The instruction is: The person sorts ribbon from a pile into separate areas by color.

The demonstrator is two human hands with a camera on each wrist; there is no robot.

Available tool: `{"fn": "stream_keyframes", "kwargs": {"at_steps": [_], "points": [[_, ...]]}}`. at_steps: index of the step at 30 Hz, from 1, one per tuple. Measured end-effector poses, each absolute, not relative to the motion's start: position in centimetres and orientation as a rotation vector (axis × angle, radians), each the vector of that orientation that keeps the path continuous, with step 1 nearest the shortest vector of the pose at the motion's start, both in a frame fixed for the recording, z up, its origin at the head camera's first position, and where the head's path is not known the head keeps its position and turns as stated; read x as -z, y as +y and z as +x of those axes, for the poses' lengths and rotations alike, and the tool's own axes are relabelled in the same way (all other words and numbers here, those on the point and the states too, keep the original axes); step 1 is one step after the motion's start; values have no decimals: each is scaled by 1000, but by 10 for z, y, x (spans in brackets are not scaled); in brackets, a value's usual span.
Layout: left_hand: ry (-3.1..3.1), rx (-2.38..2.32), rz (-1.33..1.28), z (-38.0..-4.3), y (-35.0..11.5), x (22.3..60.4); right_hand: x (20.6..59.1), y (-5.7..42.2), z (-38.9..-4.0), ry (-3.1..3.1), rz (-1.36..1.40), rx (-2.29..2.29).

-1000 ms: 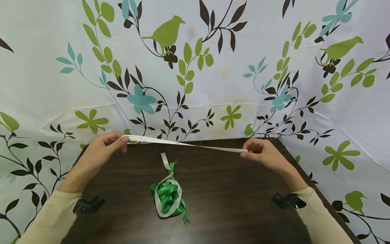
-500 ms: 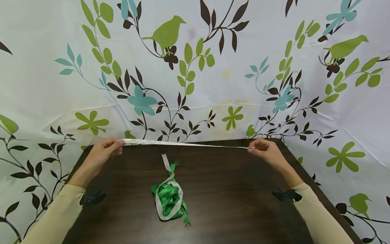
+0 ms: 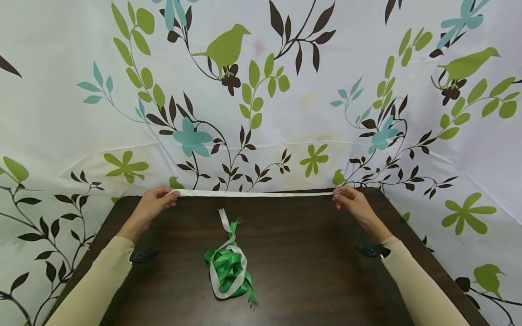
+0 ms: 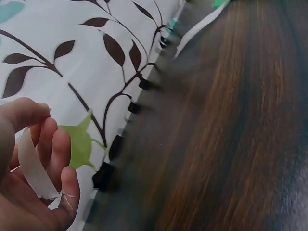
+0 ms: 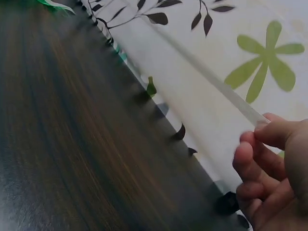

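Observation:
A white ribbon (image 3: 253, 194) is stretched nearly level between the two hands, above the table's far edge. My left hand (image 3: 157, 202) pinches one end between thumb and fingers. In the left wrist view the ribbon's tail (image 4: 36, 168) curls through the palm, its frayed end by the little finger. The other end is pinched by my right hand (image 3: 351, 202); in the right wrist view thumb and index finger hold the strip (image 5: 240, 103). On the table between the forearms lies a bundle of green ribbon (image 3: 227, 268) with a white ribbon (image 3: 243, 267) looped over it.
The dark wooden table (image 3: 302, 262) spreads below the hands. Behind and at both sides hangs a white cloth (image 3: 297, 113) printed with birds, leaves and flowers. A dark device sits on each wrist, the left wrist device (image 3: 142, 256) and the right wrist device (image 3: 373, 250).
The ribbon was twisted and slanting down to the right; now it lies flatter and level. The left hand first shifted slightly left, then back to the right. The bundle stays put.

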State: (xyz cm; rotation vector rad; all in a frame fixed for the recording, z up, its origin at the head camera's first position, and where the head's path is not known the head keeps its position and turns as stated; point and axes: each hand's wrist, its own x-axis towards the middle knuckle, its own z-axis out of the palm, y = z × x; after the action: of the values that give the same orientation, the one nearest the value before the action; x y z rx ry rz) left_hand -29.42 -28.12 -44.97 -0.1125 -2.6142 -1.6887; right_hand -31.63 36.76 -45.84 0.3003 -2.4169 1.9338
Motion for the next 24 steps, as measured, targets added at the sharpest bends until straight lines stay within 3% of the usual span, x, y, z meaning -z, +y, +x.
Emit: {"fn": "stream_keyframes", "kwargs": {"at_steps": [8,15,24], "points": [[-2661,1623,-76,-309,-277,469,483,370,-332,-2211,191,-2291],[-2715,1522,-60,-309,-271,472,493,364,-344,-2513,49,-1779],[-2762,1209,-74,-313,-265,475,496,351,-361,-2648,130,-1386]]}}
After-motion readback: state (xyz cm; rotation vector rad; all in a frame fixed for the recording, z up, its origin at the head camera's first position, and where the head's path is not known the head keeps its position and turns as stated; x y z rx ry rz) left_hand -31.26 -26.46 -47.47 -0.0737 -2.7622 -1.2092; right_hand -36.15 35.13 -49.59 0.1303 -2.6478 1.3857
